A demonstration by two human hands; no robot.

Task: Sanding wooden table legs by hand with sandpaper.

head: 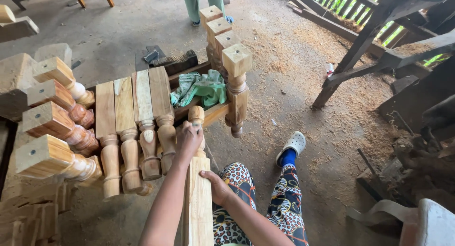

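Observation:
A turned wooden furniture leg [199,198] lies along my lap, its rounded knob end pointing away from me. My left hand [188,138] is closed over the carved part near the knob, fingers bent, possibly pressing a small piece of something I cannot make out. My right hand [215,185] grips the square shaft from the right side and steadies it. Just beyond lie several similar legs [142,127] side by side on a low wooden frame [215,111].
More turned legs [52,125] are stacked at the left, and others stand upright [235,80] at the frame's far corner. A green cloth [201,87] lies in the frame. Sawdust covers the floor; a wooden trestle [360,51] stands right. Another person's legs [201,4] show at the top.

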